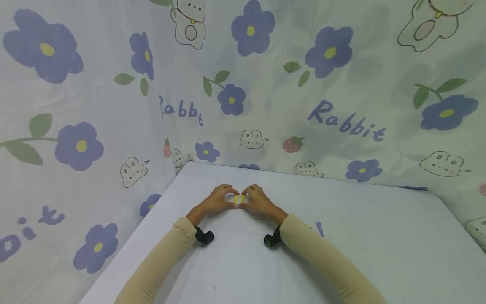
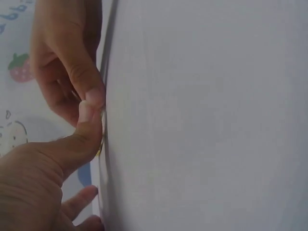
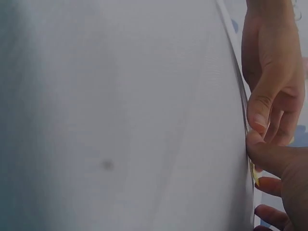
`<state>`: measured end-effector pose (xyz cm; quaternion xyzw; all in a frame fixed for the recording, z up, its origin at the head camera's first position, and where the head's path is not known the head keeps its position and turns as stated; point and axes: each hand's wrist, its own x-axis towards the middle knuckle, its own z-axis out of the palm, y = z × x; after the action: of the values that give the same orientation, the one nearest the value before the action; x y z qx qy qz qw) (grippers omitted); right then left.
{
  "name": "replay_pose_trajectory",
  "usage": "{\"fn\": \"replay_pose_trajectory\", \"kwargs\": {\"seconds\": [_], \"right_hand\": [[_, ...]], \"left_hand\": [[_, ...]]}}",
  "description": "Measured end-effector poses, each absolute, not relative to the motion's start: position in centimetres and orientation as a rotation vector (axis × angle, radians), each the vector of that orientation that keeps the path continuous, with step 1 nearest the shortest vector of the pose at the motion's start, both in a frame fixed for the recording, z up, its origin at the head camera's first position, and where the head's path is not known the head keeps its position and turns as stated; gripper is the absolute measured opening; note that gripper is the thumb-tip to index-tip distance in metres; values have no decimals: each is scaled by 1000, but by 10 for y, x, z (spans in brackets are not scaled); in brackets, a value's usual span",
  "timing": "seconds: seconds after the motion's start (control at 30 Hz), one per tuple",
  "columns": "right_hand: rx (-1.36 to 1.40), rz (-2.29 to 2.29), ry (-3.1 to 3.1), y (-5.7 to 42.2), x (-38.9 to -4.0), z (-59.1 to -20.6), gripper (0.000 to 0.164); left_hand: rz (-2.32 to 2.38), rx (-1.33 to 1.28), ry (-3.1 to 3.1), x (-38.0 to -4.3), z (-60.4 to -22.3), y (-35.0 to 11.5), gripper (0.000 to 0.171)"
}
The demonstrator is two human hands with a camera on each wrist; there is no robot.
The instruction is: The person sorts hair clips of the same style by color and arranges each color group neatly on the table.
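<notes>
Near the middle of the white table, my left hand (image 1: 217,200) and right hand (image 1: 260,201) face each other, thumb tips nearly meeting. The left hand pinches a slim yellow piece (image 1: 236,199) between thumb and forefinger. A similar yellow piece (image 1: 243,198) stands upright between the right thumb and forefinger, a narrow gap away from the first. In the right wrist view, a bit of yellow (image 3: 255,176) shows beside the right hand's fingers. The pieces are too small to tell their kind. Fingers hide most of them in both wrist views.
A small purple piece (image 1: 319,228), rounded at one end, lies on the table beyond the right forearm. A yellow bit (image 1: 309,227) next to it is partly covered by the sleeve. Printed cloth (image 1: 265,84) hangs behind and left of the white table (image 1: 379,236).
</notes>
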<state>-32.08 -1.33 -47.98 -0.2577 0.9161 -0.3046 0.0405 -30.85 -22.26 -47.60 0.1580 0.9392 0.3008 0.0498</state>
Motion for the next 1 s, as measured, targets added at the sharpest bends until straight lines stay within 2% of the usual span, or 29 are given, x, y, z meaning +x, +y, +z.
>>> {"fn": "replay_pose_trajectory", "kwargs": {"seconds": [0.23, 0.57, 1.0], "right_hand": [[-799, -970, 2793, -9, -325, -482, 62], [-827, -1002, 2786, -7, -325, -486, 53], [-828, -981, 2828, -13, -318, -480, 44]], "left_hand": [[954, 530, 2859, -309, -476, -228, 56], [975, 608, 2860, -312, -481, -230, 48], [934, 544, 2890, -309, -479, -227, 42]]}}
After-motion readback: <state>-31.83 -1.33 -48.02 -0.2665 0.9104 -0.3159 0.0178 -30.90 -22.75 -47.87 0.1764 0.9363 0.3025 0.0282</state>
